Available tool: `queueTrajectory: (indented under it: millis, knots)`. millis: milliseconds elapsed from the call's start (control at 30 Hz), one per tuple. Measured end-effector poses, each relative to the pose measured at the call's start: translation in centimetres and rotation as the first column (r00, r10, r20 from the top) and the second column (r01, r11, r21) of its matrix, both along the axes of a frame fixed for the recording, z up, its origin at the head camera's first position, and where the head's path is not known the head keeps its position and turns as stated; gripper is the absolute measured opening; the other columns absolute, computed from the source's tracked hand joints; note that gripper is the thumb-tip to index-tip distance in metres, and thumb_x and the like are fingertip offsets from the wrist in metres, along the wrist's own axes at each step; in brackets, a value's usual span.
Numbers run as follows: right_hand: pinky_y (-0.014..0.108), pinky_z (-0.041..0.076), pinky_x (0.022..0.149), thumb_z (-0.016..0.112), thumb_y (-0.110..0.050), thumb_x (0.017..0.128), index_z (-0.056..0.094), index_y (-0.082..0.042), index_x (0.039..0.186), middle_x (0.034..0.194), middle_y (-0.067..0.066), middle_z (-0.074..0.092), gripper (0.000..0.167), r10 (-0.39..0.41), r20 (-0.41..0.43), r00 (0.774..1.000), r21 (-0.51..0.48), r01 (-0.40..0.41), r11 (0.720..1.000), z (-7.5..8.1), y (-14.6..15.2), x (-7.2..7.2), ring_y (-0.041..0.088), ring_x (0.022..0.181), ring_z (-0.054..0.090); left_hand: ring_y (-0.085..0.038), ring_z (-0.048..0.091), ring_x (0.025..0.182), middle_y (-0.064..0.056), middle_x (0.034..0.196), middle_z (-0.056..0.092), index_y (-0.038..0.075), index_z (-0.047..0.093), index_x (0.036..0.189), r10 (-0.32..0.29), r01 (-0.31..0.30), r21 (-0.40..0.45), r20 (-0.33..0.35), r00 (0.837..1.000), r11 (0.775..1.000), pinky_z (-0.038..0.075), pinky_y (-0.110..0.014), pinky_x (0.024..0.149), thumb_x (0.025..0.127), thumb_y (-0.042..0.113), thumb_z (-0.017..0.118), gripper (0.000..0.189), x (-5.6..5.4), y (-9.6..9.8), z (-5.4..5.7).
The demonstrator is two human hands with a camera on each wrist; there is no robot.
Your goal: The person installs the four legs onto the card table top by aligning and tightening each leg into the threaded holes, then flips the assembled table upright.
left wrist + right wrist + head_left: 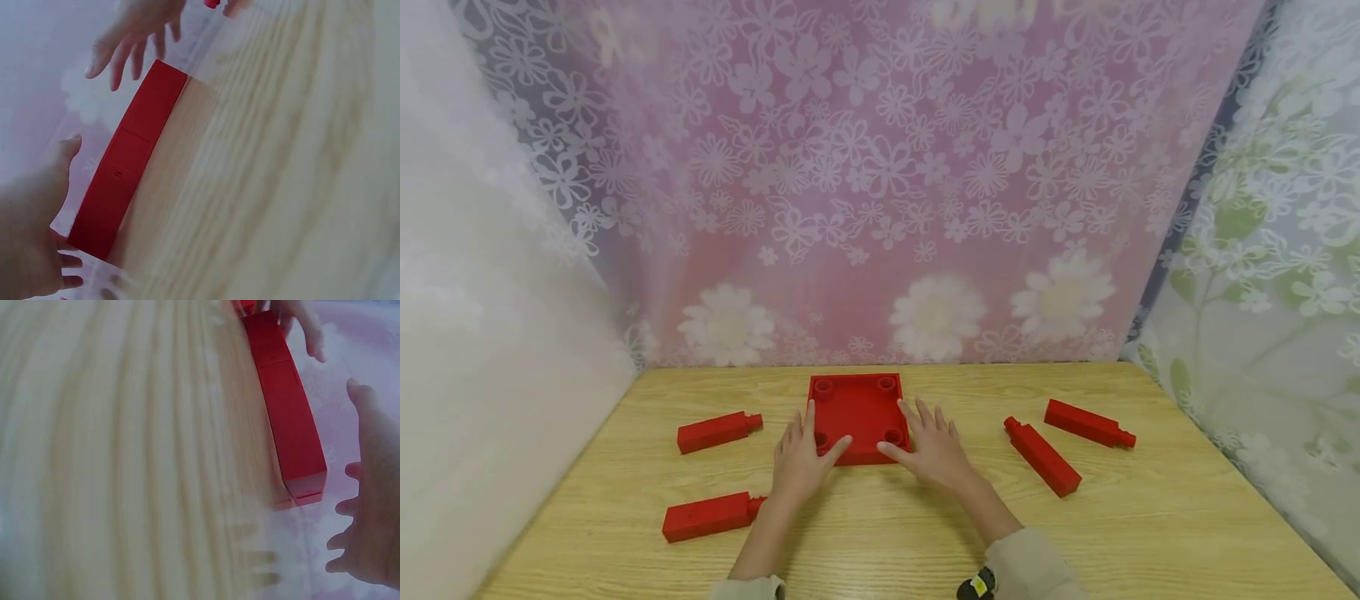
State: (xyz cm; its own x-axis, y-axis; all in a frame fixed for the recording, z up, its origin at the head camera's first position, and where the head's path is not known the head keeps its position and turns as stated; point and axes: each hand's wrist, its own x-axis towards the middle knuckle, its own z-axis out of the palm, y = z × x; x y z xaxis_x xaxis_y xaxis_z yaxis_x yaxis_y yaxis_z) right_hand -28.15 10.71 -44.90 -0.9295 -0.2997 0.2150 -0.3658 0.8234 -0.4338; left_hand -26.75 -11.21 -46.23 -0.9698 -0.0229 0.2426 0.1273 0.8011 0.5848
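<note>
A red square tray-like panel [857, 412] with a raised rim lies on the wooden table, a round socket standing in each corner. My left hand [799, 467] is spread at its near left corner, with the thumb over the near rim. At the near right corner my right hand [936, 454] is spread too, its thumb reaching over the rim. In the left wrist view the panel's side wall [125, 156] shows between both hands. From the right wrist view, the right fingers [353, 506] appear slightly apart from the panel. Neither hand grips anything.
Two red square posts with narrow threaded-looking ends lie at left, one farther back [711, 433] and one nearer [707, 518] beside the left forearm. Two similar posts lie at right, a slanted one [1043, 458] and one behind it [1084, 422]. Floral curtains [880, 183] surround the table.
</note>
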Motion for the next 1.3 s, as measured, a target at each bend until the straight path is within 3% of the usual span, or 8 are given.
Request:
queueTrajectory:
  millis: [300, 567, 833, 1167, 1300]
  knots:
    - [0.06, 0.011, 0.102, 0.053, -0.062, 0.082, 0.031, -0.011, 0.144, 0.143, 0.017, 0.031, 0.084, -0.034, 0.02, 0.999, -0.139, 0.036, 0.99, -1.9, -0.4, -0.6, 0.047, 0.128, 0.023, -0.04, 0.034, 0.123, -0.022, 0.137, 0.038, 0.005, 0.025, 0.145, 0.02, -0.008, 0.173, -0.066, 0.998, 0.985, 0.02, -0.059, 0.099, 0.08, 0.052, 0.063, 0.089, -0.9, -0.2, -1.6]
    - [0.056, 0.012, 0.103, 0.055, -0.061, 0.081, 0.035, -0.015, 0.142, 0.139, 0.013, 0.04, 0.079, -0.06, -0.014, 0.998, -0.196, 0.057, 0.979, -3.6, -0.7, -0.8, 0.037, 0.13, 0.026, -0.042, 0.032, 0.123, -0.025, 0.136, 0.038, 0.0, 0.027, 0.143, 0.03, -0.022, 0.205, -0.038, 0.999, 0.979, 0.026, -0.058, 0.097, 0.078, 0.052, 0.066, 0.092, -1.3, -0.4, -2.4]
    - [0.052, 0.011, 0.105, 0.051, -0.061, 0.083, 0.035, -0.015, 0.143, 0.138, 0.013, 0.041, 0.077, -0.049, -0.023, 0.999, -0.185, 0.044, 0.982, -3.8, -0.9, -0.6, 0.035, 0.13, 0.027, -0.042, 0.03, 0.125, -0.023, 0.139, 0.034, 0.0, 0.023, 0.144, 0.013, -0.009, 0.19, -0.018, 1.0, 0.982, 0.024, -0.057, 0.099, 0.077, 0.054, 0.066, 0.096, -1.2, -0.9, -2.8]
    - [0.048, 0.011, 0.106, 0.051, -0.058, 0.085, 0.031, -0.012, 0.144, 0.14, 0.014, 0.038, 0.077, -0.028, -0.013, 1.0, -0.188, 0.025, 0.982, -3.8, -0.5, 0.0, 0.033, 0.13, 0.028, -0.043, 0.031, 0.123, -0.023, 0.138, 0.036, -0.002, 0.023, 0.143, -0.006, 0.012, 0.199, -0.029, 1.0, 0.98, 0.028, -0.057, 0.097, 0.078, 0.053, 0.066, 0.095, -0.4, -0.4, -2.7]
    - [0.052, 0.014, 0.105, 0.051, -0.059, 0.085, 0.032, -0.012, 0.144, 0.14, 0.016, 0.037, 0.078, -0.022, -0.006, 1.0, -0.203, 0.02, 0.979, -4.0, -0.3, 0.4, 0.035, 0.129, 0.028, -0.043, 0.029, 0.125, -0.023, 0.139, 0.034, -0.002, 0.023, 0.144, -0.008, 0.012, 0.198, -0.021, 1.0, 0.98, 0.025, -0.057, 0.098, 0.078, 0.054, 0.065, 0.095, 0.0, -0.3, -2.7]
